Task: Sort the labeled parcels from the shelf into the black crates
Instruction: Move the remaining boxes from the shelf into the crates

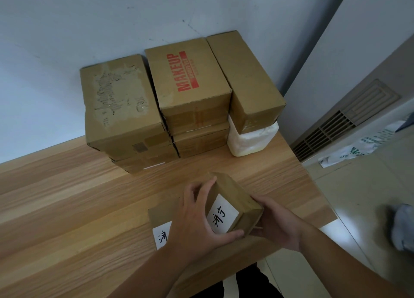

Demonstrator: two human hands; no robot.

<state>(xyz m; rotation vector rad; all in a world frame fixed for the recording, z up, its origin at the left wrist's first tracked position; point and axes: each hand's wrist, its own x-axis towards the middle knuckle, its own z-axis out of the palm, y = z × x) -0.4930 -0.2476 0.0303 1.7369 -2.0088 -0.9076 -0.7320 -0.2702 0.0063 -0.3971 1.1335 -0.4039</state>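
Two hands are in view, and both are closed around one small parcel (233, 196) at the near edge of the wooden shelf (67, 196). The left hand (197, 217) covers its left side, with the fingers over the top and the thumb along the near edge. The right hand (277, 226) grips its right near corner. The parcel is tilted between them, and its white label (223, 216) with black handwriting faces up.

A second parcel (163, 214) lies flat just under the left hand, which partly hides it. Its own white label (161, 237) is half covered by the wrist. I cannot tell if the two parcels touch.

Further back, against the wall, stand three stacks with six parcels. On the left, a box with torn tape (121, 105) lies on a lower box (143, 162). In the middle, a box printed MAKEUP (188, 80) lies on another box (201, 142). On the right, a plain box (244, 78) lies on one white wrapped packet (251, 140).

On the right, beyond the shelf, there is a vent grille (331, 127) and a plastic bag (358, 147) on the floor.
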